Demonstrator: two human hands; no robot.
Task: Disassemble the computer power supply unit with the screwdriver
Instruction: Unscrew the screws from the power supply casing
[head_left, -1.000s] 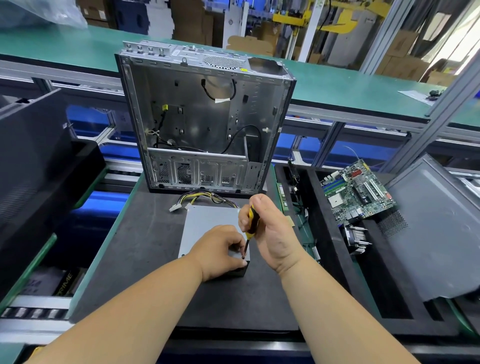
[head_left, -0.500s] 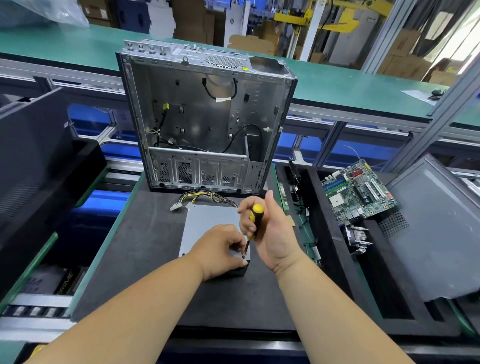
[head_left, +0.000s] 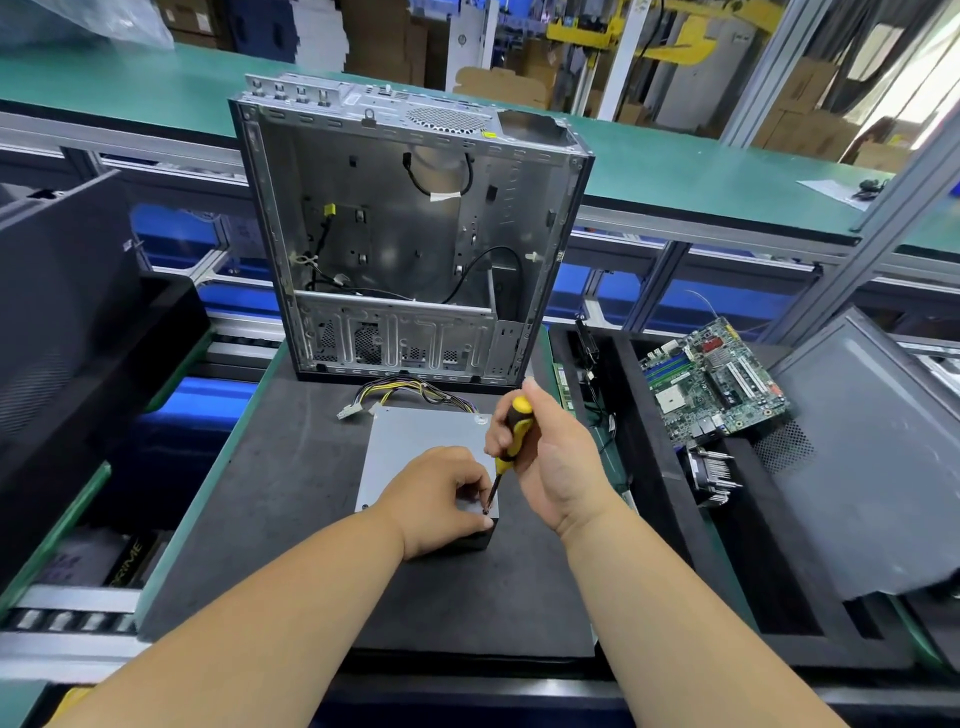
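While my right grip (head_left: 550, 457) holds the one screwdriver (head_left: 511, 434), tip at the near right corner of the power supply unit (head_left: 410, 447) lying flat on the worktop (head_left: 291, 483), my left grip (head_left: 441, 499) curls over that corner. One open case (head_left: 410, 234) stands behind; one motherboard (head_left: 711, 384) lies right.

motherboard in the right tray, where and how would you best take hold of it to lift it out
Probably pinch the motherboard by its bare near-left edge, coming from above with fingers on the rim. It lies tilted against the black tray, its face is crowded with slots and chips, and the heatsink sits just below it.
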